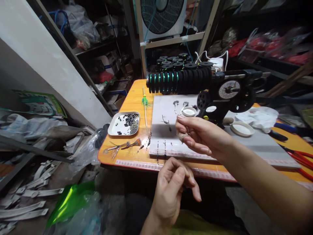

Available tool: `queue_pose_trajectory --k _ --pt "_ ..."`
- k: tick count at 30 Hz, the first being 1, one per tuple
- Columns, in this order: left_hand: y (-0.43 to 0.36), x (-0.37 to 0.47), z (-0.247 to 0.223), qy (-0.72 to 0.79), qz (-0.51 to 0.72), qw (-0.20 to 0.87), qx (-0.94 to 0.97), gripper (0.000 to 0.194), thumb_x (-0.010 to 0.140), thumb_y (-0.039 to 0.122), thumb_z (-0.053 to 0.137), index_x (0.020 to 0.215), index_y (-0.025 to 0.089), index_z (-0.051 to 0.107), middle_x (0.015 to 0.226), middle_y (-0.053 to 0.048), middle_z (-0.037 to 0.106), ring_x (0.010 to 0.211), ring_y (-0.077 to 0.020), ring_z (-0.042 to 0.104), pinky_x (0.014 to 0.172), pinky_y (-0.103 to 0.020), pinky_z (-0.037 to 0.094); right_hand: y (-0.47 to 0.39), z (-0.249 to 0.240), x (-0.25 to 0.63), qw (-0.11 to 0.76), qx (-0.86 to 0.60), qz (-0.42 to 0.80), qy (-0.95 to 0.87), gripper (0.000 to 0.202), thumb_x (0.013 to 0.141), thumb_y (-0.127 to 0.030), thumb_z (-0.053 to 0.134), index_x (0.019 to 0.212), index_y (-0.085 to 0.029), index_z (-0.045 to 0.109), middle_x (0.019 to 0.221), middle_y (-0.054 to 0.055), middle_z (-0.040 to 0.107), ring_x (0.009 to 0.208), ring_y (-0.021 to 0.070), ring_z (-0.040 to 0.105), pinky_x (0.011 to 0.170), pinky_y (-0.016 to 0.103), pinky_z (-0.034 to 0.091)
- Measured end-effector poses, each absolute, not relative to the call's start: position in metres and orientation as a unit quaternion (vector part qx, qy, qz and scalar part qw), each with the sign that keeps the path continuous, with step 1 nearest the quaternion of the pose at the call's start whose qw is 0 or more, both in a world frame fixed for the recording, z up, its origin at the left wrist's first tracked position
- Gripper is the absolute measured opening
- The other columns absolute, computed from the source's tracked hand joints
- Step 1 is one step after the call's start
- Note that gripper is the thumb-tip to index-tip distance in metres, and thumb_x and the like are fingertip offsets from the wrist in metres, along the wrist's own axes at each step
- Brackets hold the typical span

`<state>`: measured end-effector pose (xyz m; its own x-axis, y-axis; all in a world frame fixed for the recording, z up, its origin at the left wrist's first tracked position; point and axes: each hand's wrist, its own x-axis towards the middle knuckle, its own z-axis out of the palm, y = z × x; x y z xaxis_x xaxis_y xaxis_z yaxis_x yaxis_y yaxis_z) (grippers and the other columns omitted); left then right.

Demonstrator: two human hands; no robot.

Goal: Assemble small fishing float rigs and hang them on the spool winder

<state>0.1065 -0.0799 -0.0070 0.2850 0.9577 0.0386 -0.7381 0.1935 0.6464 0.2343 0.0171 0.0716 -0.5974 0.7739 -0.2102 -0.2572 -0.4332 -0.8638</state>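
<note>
Holding L grip [171,187] & R grip [199,132] curled, we can't tell if clamped; nearby thin strands [165,149] prob. light, bendy; pinch ends.

We've got a smooth, glossy wood-look tabletop [133,98]; matt board [160,133], smooth face; smooth white tray [113,129], plastic or enamel, can't tell; dull foam-like spools [193,80]; shiny green film [73,199]; crinkled clear plastic bag [86,150]; glossy plastic-looking red handles [302,160].
</note>
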Motion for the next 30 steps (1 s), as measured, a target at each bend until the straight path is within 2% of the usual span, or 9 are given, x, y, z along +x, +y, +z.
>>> queue_pose_trajectory --k 4,9,16,20,23,25,28,30 --pt "-0.087 0.111 -0.016 0.187 0.571 0.752 0.270 0.023 0.093 0.029 0.056 0.077 0.013 0.051 0.067 0.002 0.058 0.043 -0.0052 0.057 0.045 -0.016 0.043 0.017 0.071 0.235 0.329 -0.309 0.789 -0.418 0.034 0.093 -0.042 0.052 0.071 -0.017 0.050 0.050 -0.002 0.056 0.024 0.0016 0.035 0.023 0.008 0.019" --pt "-0.090 0.118 -0.025 0.145 0.568 0.780 0.220 0.020 0.099 0.028 0.044 0.081 0.017 0.045 0.062 0.005 0.057 0.032 -0.0030 0.048 0.035 -0.013 0.040 0.017 0.071 0.237 0.335 -0.307 0.786 -0.420 0.035 0.094 -0.041 0.051 0.071 -0.016 0.051 0.051 -0.002 0.056 0.024 0.0013 0.034 0.023 0.008 0.019" --pt "-0.091 0.117 -0.027 0.111 0.558 0.797 0.204 0.020 0.099 0.028 0.041 0.084 0.017 0.048 0.065 0.004 0.058 0.034 -0.0043 0.051 0.035 -0.014 0.042 0.019 0.068 0.237 0.335 -0.305 0.785 -0.422 0.035 0.094 -0.042 0.051 0.071 -0.016 0.052 0.051 -0.002 0.057 0.025 0.0014 0.035 0.023 0.008 0.019" --pt "-0.089 0.114 -0.026 0.149 0.554 0.793 0.205 0.019 0.099 0.028 0.041 0.087 0.017 0.050 0.060 0.004 0.058 0.031 -0.0041 0.047 0.034 -0.014 0.040 0.018 0.067 0.237 0.344 -0.318 0.759 -0.452 0.032 0.095 -0.041 0.050 0.084 -0.013 0.062 0.053 -0.001 0.058 0.025 0.0015 0.036 0.025 0.010 0.019" --pt "-0.087 0.110 -0.025 0.210 0.550 0.779 0.216 0.019 0.099 0.029 0.042 0.099 0.016 0.055 0.054 0.004 0.057 0.029 -0.0032 0.042 0.033 -0.012 0.037 0.018 0.065 0.240 0.345 -0.343 0.713 -0.505 0.033 0.095 -0.042 0.050 0.100 -0.012 0.063 0.055 -0.001 0.059 0.027 0.0023 0.037 0.027 0.012 0.021" --pt "-0.087 0.106 -0.027 0.246 0.548 0.767 0.225 0.024 0.099 0.030 0.042 0.113 0.015 0.055 0.055 0.003 0.058 0.030 -0.0040 0.043 0.033 -0.012 0.037 0.020 0.062 0.243 0.358 -0.374 0.658 -0.547 0.034 0.095 -0.044 0.051 0.106 -0.014 0.061 0.055 -0.002 0.059 0.030 0.0035 0.040 0.029 0.013 0.024" --pt "-0.087 0.098 -0.031 0.280 0.544 0.755 0.237 0.041 0.099 0.031 0.041 0.137 0.016 0.042 0.063 -0.002 0.064 0.032 -0.0058 0.049 0.034 -0.013 0.038 0.024 0.058 0.247 0.394 -0.418 0.558 -0.599 0.032 0.095 -0.044 0.051 0.112 -0.017 0.056 0.059 -0.003 0.059 0.035 0.0049 0.044 0.033 0.015 0.031" --pt "-0.087 0.091 -0.034 0.301 0.540 0.746 0.249 0.048 0.099 0.031 0.041 0.145 0.017 0.032 0.068 -0.004 0.066 0.034 -0.0062 0.051 0.035 -0.014 0.038 0.028 0.057 0.246 0.411 -0.425 0.500 -0.633 0.033 0.096 -0.042 0.049 0.119 -0.019 0.053 0.063 -0.003 0.060 0.038 0.0053 0.045 0.036 0.016 0.034"
